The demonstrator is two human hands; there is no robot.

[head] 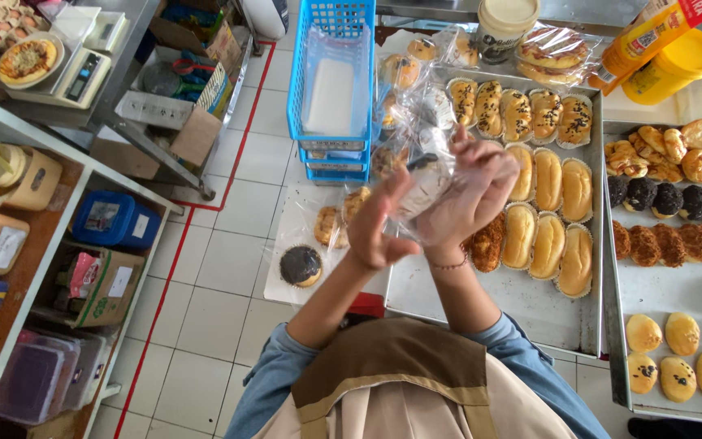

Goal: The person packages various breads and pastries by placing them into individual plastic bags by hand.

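From the head camera, looking straight down: both hands are up over the near-left corner of the big steel baking tray (530, 305), working a clear crinkly plastic bag (436, 191). The right hand (481, 191) is shoved inside the bag, fingers spread wide, stretching the film around them. The left hand (379, 223) pinches the bag's edge from outside, thumb and fingers curled onto the plastic. There's something pale with a dark bit in the bag near 11 o'clock of the right hand, can't tell what.

Progress-wise I'd say midway: a handful of wrapped buns (404, 69) sit at 12 o'clock, a bagged chocolate-topped round bun (301, 264) on the white board at 8 o'clock, but rows of plain glazed oval rolls (550, 215) at 3 o'clock are unwrapped.

The bag's long axis runs roughly 8 to 2 o'clock; can't tell which end is the mouth.
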